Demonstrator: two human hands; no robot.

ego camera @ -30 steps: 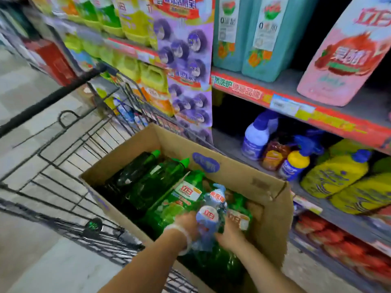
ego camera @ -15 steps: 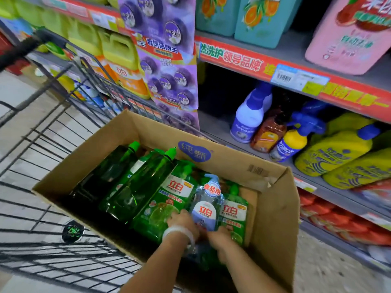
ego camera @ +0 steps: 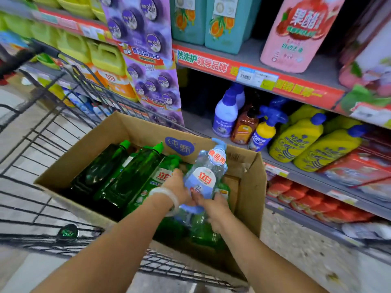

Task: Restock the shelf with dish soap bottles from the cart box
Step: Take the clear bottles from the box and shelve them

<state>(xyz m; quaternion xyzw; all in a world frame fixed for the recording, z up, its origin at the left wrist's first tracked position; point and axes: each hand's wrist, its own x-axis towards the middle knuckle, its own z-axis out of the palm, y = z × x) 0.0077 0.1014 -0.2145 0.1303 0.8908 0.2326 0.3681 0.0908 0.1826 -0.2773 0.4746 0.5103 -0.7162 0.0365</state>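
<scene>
- Centrally, head view: left hand [ego camera: 178,187] and right hand [ego camera: 213,205] wrap their fingers around the base of a clear bottle [ego camera: 206,176], held upright over the box [ego camera: 249,187] at lower centre.
- Green bottles [ego camera: 118,176] lie in the box, centre left.
- Advice: grip low, lift clear of the rim, then carry right toward the shelf [ego camera: 296,176].

- Grey shop shelving [ego camera: 249,58] with red price strips [ego camera: 296,89] stands beyond and right of the grip.
- Speckled pale floor [ego camera: 300,256] lies below, right.
- Grey tiled aisle floor [ego camera: 12,102] stretches far left.
</scene>
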